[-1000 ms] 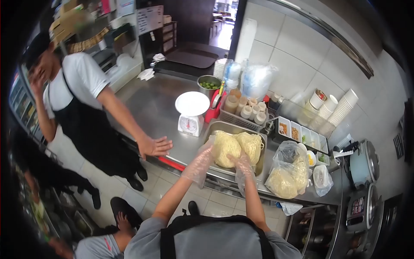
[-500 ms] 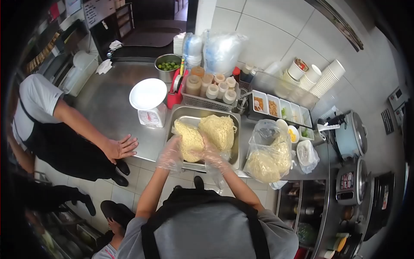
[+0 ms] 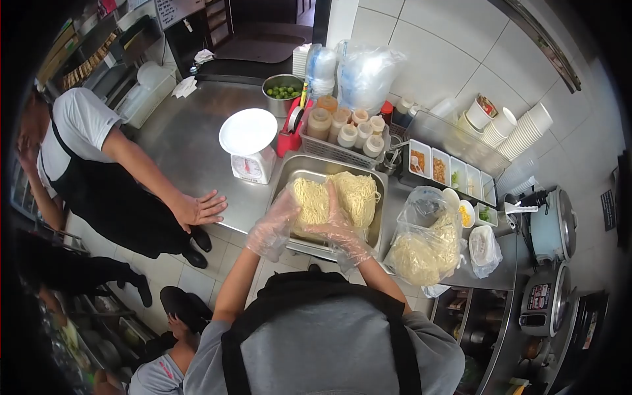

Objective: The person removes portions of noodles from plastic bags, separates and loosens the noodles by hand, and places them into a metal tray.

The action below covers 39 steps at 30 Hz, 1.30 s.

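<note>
Both my hands wear clear plastic gloves and work over a steel tray (image 3: pixel 304 164) on the counter. My left hand (image 3: pixel 275 226) cups the left side of a bundle of pale yellow noodles (image 3: pixel 311 201). On the bundle's other side, my right hand (image 3: pixel 341 232) presses in, fingers against the noodles and partly hidden. The bundle is gripped between the two hands; whether it is clear of the tray floor I cannot tell. A second noodle bundle (image 3: pixel 359 197) lies in the tray's right half, close beside my right fingers.
Left of the tray stands a white kitchen scale (image 3: pixel 253 155). Sauce bottles (image 3: pixel 345 128) fill a basket behind. On the right are a bag of noodles (image 3: pixel 424 243) and topping containers (image 3: pixel 440 168). A co-worker's hand (image 3: pixel 201 209) hovers by the counter's left front edge.
My head view has shifted, so the scene sits further right. The held noodle bundle looks narrower between my hands, and my right hand lies further along its right side.
</note>
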### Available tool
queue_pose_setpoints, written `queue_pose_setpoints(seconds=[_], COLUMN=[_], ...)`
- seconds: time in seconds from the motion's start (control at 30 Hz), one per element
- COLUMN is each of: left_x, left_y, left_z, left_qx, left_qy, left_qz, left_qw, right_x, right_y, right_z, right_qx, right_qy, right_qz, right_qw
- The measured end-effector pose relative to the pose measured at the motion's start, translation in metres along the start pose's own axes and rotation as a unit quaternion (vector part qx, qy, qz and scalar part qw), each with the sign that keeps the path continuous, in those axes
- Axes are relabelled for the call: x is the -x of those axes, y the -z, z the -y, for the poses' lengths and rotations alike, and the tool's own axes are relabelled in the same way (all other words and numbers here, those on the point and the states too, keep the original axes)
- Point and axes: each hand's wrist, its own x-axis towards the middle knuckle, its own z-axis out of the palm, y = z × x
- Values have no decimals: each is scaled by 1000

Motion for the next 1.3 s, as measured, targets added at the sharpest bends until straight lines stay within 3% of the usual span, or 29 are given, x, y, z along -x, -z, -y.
queue_pose_setpoints(seconds=[0.1, 0.2, 0.3, 0.4, 0.5, 0.7, 0.9, 1.0, 1.3], left_x=[10, 17, 12, -2, -4, -11, -36, -35, -36], left_y=[22, 32, 49, 41, 43, 17, 41, 28, 29], left_z=[-5, -22, -30, -51, -17, 22, 45, 35, 26], left_qx=[-162, -380, -373, -298, -129, -2, -235, -180, -64], left_qy=[51, 27, 37, 104, 74, 28, -17, -36, 68], left_qz=[45, 111, 191, 225, 174, 67, 23, -12, -66], left_qw=[985, 918, 907, 922, 973, 997, 972, 983, 993], right_x=[1, -7, -10, -8, -13, -18, -22, -25, -39], right_y=[9, 18, 21, 21, 25, 25, 24, 23, 23], right_z=[3, 2, 0, 10, 7, 8, 24, 21, 24], right_qx=[-49, -56, -57, -41, 21, 66, 77, 89, 36], right_qy=[-62, -65, -67, -78, -76, -55, -73, -105, -120], right_qz=[47, 86, 97, 100, 114, 118, 87, 74, 85], right_qw=[996, 993, 991, 991, 990, 989, 991, 988, 988])
